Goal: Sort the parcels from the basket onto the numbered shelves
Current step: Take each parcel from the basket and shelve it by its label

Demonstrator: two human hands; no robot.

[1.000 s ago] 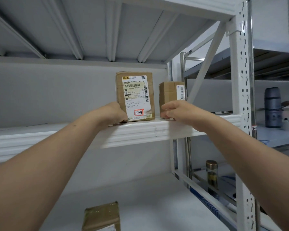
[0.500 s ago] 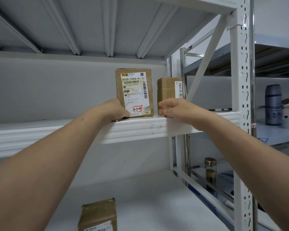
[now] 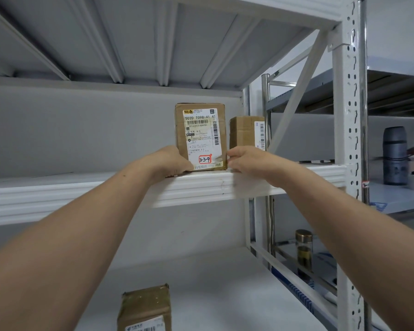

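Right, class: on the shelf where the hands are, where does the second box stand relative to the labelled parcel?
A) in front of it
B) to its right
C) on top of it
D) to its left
B: the box stands on the shelf to the right of the parcel, beside it and not on it.

The white upper shelf (image 3: 201, 187) carries a labelled box (image 3: 201, 130) standing upright at its near edge, with a smaller box (image 3: 242, 132) just right of it and farther back. On the lower shelf (image 3: 225, 283), a third box (image 3: 145, 306) sits near left.
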